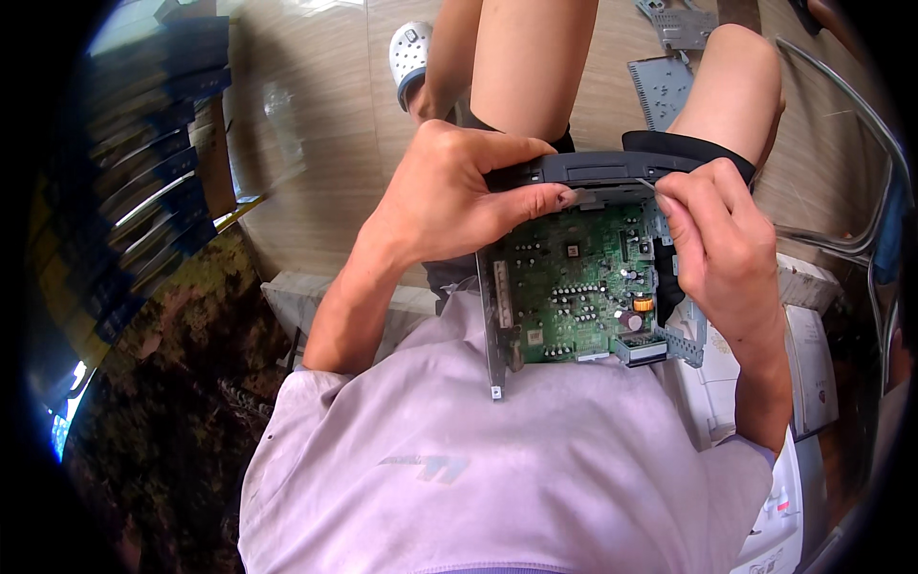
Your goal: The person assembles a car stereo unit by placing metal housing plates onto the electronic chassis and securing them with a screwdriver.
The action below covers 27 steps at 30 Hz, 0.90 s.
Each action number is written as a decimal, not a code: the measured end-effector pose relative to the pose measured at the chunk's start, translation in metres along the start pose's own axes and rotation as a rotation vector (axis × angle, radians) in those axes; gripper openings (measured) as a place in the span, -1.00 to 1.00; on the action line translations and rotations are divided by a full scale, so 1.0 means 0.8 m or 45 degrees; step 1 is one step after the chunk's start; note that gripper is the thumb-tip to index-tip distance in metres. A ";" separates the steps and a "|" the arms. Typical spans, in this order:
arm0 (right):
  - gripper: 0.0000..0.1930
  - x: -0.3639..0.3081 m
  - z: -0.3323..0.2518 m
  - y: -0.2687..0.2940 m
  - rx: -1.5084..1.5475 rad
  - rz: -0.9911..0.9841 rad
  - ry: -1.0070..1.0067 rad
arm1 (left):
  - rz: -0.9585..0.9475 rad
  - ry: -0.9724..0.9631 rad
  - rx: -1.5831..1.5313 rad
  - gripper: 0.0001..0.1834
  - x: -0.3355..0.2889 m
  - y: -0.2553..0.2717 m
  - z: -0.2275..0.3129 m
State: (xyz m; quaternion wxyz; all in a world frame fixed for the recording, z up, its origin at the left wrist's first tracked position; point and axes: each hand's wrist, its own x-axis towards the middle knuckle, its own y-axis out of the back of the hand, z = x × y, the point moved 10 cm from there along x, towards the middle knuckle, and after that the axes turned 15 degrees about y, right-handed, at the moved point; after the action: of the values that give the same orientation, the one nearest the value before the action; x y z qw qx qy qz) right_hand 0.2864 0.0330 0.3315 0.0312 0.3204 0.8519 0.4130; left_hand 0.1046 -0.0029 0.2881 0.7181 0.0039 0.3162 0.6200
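Around the green circuit board (574, 273), held just above the pale shirt (535, 459) at six o'clock, the left hand (445, 196) at ten o'clock grasps the black panel (598, 172) at twelve, while the right hand (722, 234) at two is clenched at its end, on what I cannot tell.
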 end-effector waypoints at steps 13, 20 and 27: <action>-0.82 0.001 -0.006 0.002 -0.112 0.005 -0.050 | 0.019 -0.077 0.026 -0.66 -0.002 -0.002 0.002; -0.77 -0.008 -0.018 0.000 -0.254 0.059 -0.059 | 0.063 -0.128 0.077 -0.67 -0.009 -0.002 0.006; -0.65 -0.007 -0.029 0.001 -0.396 0.002 -0.047 | 0.034 -0.175 0.129 -0.67 -0.010 -0.004 0.012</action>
State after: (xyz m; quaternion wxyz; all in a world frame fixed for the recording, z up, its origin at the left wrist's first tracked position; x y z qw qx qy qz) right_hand 0.2843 0.0141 0.3463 0.0959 0.3200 0.7767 0.5339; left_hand 0.1117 -0.0072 0.2984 0.7286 0.0870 0.2971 0.6110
